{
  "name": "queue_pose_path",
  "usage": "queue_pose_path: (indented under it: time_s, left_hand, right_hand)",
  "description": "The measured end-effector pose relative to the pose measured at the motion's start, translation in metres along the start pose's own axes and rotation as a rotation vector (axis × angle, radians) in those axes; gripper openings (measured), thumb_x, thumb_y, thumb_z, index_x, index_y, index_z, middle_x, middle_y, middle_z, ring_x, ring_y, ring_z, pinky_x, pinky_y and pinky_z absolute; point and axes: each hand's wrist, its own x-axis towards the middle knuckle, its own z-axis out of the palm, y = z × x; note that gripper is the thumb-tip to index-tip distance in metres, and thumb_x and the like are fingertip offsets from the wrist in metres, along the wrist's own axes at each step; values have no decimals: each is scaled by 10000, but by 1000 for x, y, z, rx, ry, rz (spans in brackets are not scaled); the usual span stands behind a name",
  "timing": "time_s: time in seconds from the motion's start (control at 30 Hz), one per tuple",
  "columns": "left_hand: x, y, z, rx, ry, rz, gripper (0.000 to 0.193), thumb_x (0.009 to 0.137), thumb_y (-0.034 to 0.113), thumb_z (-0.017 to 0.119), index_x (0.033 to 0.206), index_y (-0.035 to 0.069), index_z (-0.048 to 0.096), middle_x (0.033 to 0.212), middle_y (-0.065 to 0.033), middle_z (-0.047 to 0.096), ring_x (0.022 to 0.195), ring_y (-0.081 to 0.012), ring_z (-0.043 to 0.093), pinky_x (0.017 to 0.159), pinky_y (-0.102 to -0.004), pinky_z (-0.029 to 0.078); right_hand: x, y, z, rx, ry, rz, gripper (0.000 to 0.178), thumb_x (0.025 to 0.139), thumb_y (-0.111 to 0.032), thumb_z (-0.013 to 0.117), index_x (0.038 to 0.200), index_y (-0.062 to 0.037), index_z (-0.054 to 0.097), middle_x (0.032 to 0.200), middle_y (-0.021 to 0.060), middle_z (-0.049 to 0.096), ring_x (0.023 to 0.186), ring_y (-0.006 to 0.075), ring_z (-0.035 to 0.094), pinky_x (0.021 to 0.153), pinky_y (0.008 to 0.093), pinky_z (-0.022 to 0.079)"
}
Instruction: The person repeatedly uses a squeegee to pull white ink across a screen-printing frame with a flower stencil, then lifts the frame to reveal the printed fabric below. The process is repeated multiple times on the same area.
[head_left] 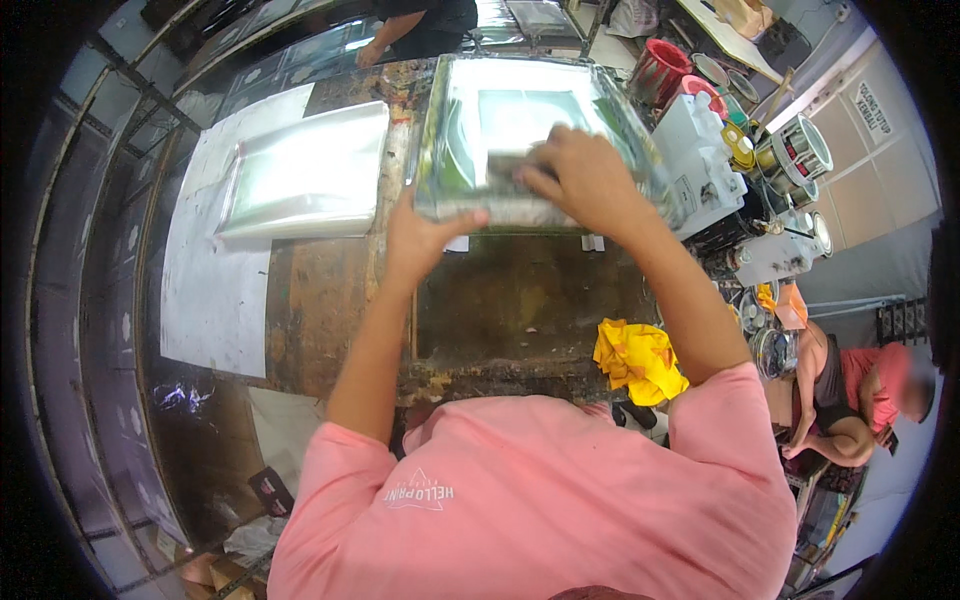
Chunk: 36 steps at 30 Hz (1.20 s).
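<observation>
A screen-printing frame with a pale, glossy mesh lies on the wooden table, its near side partly blurred. My left hand grips the near left corner of the frame, thumb along the near edge and the other fingers mostly hidden at the side. My right hand is closed over the mesh on a squeegee, a brownish bar smeared by motion. To the left of the frame, a stack of clear plastic sheets rests on white paper.
A crumpled yellow cloth lies at the table's near right edge. White jerrycans, paint tins and a red bucket crowd the right side. Metal racks stand left. One person works beyond; another sits at right.
</observation>
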Motion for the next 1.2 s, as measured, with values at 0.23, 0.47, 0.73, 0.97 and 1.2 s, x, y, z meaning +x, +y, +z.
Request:
queue_pose_path:
  time_s: [0.23, 0.47, 0.73, 0.97, 1.2]
  left_hand:
    - [-41, -66, 18, 857, 151, 126, 1051, 514, 694, 964, 1323, 71, 715, 1163, -121, 662, 1178, -330, 600, 1107, -556, 348]
    - [-37, -83, 17, 786, 103, 183, 1204, 485, 803, 889, 1423, 81, 670, 1120, -80, 604, 1116, -281, 553, 1026, -498, 315]
    - [-36, -80, 15, 815, 195, 307, 1248, 491, 769, 914, 1483, 67, 629, 1043, -84, 634, 1030, -260, 571, 1013, -497, 326]
    - [-36, -81, 15, 547, 154, 260, 1233, 551, 693, 942, 1511, 9, 580, 868, -86, 676, 846, -240, 583, 915, -414, 386]
    - [-40, -85, 16, 546, 131, 188, 1175, 582, 603, 972, 1528, 36, 568, 1050, -106, 733, 1000, -307, 572, 969, -451, 416]
  right_hand:
    - [-61, -20, 55, 285, -331, 177, 382, 953, -495, 717, 1041, -125, 756, 957, 135, 717, 930, 347, 697, 757, 477, 553]
    - [-56, 0, 110, 118, -42, 73, 385, 909, -435, 767, 1107, -109, 718, 974, 81, 656, 899, 304, 661, 711, 438, 575]
    - [119, 133, 158, 68, -282, 122, 510, 987, -639, 606, 1090, -174, 785, 1014, 103, 731, 985, 340, 721, 798, 500, 597]
    - [117, 142, 178, 15, -109, 133, 443, 976, -594, 645, 1092, -188, 781, 994, 93, 708, 989, 325, 696, 806, 500, 557]
    - [10, 48, 120, -3, -169, 102, 437, 977, -564, 647, 1091, -147, 706, 1015, 106, 696, 960, 330, 702, 736, 492, 593]
